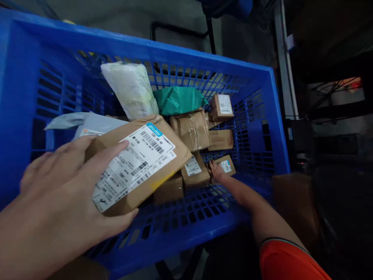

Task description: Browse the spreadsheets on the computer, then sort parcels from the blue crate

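Close to the camera, my left hand (pixel 67 194) grips a brown cardboard box (pixel 166 171) by its near left end. A large white shipping label with barcodes covers the top of this box, and yellow tape shows on its side. Deep in the blue crate, my right hand (pixel 216 171) closes on the left end of a small cardboard box (pixel 232 165) with a white and blue label. Just left of that hand sits another labelled carton (pixel 198 173). The fingertips of my right hand are small and partly hidden.
The blue plastic crate (pixel 175 52) has slotted walls and a raised rim. Inside are a white wrapped parcel (pixel 131 89), a green bag (pixel 179 100), a taped carton (pixel 192 130), a grey mailer (pixel 100 126) and several other boxes. A brown carton (pixel 295 206) stands outside, right.
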Available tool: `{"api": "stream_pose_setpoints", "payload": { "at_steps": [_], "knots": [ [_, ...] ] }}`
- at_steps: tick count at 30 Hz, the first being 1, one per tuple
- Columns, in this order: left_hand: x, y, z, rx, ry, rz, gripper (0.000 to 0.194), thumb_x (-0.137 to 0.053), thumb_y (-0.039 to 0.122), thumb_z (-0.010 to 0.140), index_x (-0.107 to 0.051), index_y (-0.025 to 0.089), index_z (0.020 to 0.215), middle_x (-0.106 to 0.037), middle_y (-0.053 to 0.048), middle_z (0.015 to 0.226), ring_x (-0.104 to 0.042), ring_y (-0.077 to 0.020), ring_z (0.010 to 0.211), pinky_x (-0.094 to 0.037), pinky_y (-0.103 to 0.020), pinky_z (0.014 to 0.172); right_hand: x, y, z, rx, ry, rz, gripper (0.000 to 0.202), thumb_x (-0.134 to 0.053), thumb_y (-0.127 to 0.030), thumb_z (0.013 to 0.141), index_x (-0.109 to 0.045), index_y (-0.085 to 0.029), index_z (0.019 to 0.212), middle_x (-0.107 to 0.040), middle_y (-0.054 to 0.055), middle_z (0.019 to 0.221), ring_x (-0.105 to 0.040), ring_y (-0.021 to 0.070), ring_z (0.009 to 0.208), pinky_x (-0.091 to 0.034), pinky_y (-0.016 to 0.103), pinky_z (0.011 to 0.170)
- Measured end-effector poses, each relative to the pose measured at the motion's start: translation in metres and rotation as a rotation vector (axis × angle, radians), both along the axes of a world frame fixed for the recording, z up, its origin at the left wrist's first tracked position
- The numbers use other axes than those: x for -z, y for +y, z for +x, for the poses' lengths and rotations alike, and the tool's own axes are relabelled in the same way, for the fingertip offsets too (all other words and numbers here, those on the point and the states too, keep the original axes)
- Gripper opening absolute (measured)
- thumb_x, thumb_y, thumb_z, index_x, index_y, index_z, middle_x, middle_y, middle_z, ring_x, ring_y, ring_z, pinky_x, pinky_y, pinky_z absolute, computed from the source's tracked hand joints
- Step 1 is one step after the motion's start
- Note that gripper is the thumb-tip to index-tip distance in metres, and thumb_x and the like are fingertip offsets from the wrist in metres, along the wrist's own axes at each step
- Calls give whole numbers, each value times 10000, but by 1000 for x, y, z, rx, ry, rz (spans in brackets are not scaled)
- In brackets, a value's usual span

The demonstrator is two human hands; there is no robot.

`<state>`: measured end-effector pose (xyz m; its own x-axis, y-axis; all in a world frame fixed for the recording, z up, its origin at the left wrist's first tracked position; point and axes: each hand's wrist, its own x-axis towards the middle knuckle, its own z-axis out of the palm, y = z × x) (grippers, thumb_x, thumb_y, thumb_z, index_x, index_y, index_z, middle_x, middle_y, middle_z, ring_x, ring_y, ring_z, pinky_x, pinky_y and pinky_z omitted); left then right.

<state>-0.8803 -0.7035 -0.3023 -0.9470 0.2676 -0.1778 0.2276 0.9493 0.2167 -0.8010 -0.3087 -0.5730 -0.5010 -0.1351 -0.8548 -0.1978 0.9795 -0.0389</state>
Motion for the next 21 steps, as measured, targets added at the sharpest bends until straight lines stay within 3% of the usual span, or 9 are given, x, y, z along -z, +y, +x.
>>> {"api": "stream_pose_setpoints", "payload": {
  "at_steps": [2,5,9,12,15,17,18,20,21],
  "knots": [
    [-1,-1,-1,3,-1,12,1178,-649,797,422,-441,229,1433,-422,-151,1462,-434,-453,1344,-361,-605,1108,-2,-18,-5,66,9,24,582,-693,-389,843,-527,-211,1372,-444,141,1514,-422,336,1383,-377,594,1114],
    [-1,-3,0,-25,0,45,1212,-651,841,413,-434,244,1446,-422,-146,1477,-436,-460,1341,-358,-619,1109,-14,-32,-32,175,22,-9,425,-604,-424,917,-578,-194,1273,-576,95,1342,-585,224,1174,-513,468,990],
    [3,-1,3,2,38,71,1206,-666,833,428,-429,248,1456,-399,-146,1507,-418,-455,1366,-324,-620,1135,-55,-32,-83,309,103,-106,394,-590,-435,926,-594,-194,1238,-624,75,1259,-626,197,1081,-549,424,919],
    [4,2,5,37,74,104,1208,-715,784,412,-438,245,1457,-386,-136,1525,-404,-446,1382,-274,-604,1174,-108,-26,-108,374,156,-189,428,-479,-475,972,-647,-145,1187,-699,88,1145,-664,192,1016,-542,357,897],
    [1,5,6,79,121,148,1212,-786,708,361,-470,248,1437,-356,-108,1558,-370,-428,1411,-204,-555,1221,-182,-23,-109,384,184,-253,586,-387,-585,967,-733,-113,1011,-745,114,941,-694,240,953,-529,368,907],
    [-3,7,7,140,150,166,1166,-808,641,380,-479,251,1429,-323,-91,1587,-342,-415,1433,-181,-533,1235,-236,-30,-101,307,351,-491,594,-461,-612,928,-634,-156,1267,-722,111,1134,-658,262,1110,-491,417,1012],
    [-5,8,7,171,160,166,1120,-806,602,416,-477,252,1429,-302,-84,1602,-333,-409,1442,-175,-530,1239,-261,-38,-96,256,434,-629,705,-537,-623,885,-478,-190,1438,-643,108,1320,-582,270,1254,-443,437,1086],
    [-10,12,9,218,169,161,1044,-783,548,485,-465,252,1434,-278,-75,1618,-326,-397,1450,-167,-533,1243,-300,-66,-87,23,537,-823,1030,-713,-649,725,-255,-249,1556,-387,95,1573,-329,315,1473,-292,503,1199],
    [-12,13,9,225,168,165,1021,-770,535,517,-448,247,1442,-268,-76,1623,-318,-392,1456,-164,-537,1244,-313,-83,-84,-95,571,-828,1107,-766,-623,675,-211,-272,1567,-258,80,1637,-185,330,1526,-199,529,1231]
  ]
}}
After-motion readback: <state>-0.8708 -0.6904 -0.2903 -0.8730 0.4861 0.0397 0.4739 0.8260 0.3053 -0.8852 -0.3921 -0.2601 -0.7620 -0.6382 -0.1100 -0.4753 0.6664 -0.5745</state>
